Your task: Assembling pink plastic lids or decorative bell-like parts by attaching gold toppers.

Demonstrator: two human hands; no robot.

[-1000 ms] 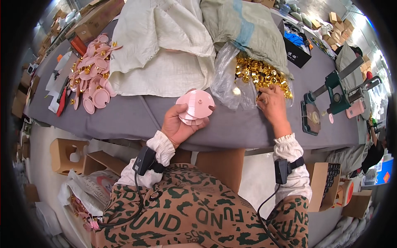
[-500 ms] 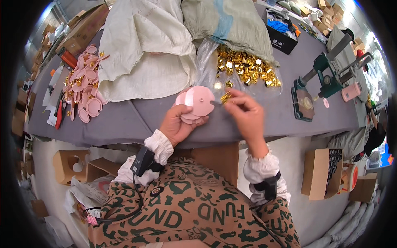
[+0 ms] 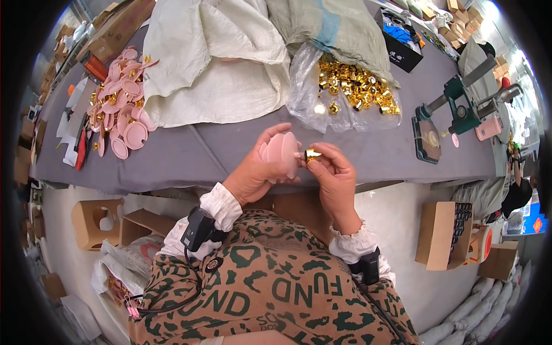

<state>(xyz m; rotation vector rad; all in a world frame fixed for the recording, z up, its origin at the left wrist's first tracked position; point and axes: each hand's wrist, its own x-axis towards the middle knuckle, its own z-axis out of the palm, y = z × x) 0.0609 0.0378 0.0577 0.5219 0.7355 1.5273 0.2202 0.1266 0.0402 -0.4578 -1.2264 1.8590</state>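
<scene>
A small stack of pink round plastic lids (image 3: 281, 154) is gripped in my left hand (image 3: 257, 171), tilted so the outer lid's face turns to the right. From that face a short stub points toward my right hand (image 3: 336, 183). Between thumb and fingers, my right hand pinches a shiny gold knob (image 3: 312, 155) with a dark end, lined up with the stub. Whether knob and stub touch, I cannot tell. Beyond my hands, many loose gold knobs (image 3: 359, 86) spill from a clear plastic bag (image 3: 305, 86).
Left on the grey-covered table (image 3: 190, 167) lies a heap of pink lids (image 3: 123, 109), some with gold knobs, beside red-handled pliers (image 3: 81, 150). White (image 3: 213, 86) and greenish woven sacks (image 3: 345, 34) lie at the back. A green hand press (image 3: 454, 109) stands right; a carton (image 3: 443, 236) sits below.
My left hand has tipped the lids from facing up to facing right. My right hand has brought the gold knob down and close to the outer lid's stub.
</scene>
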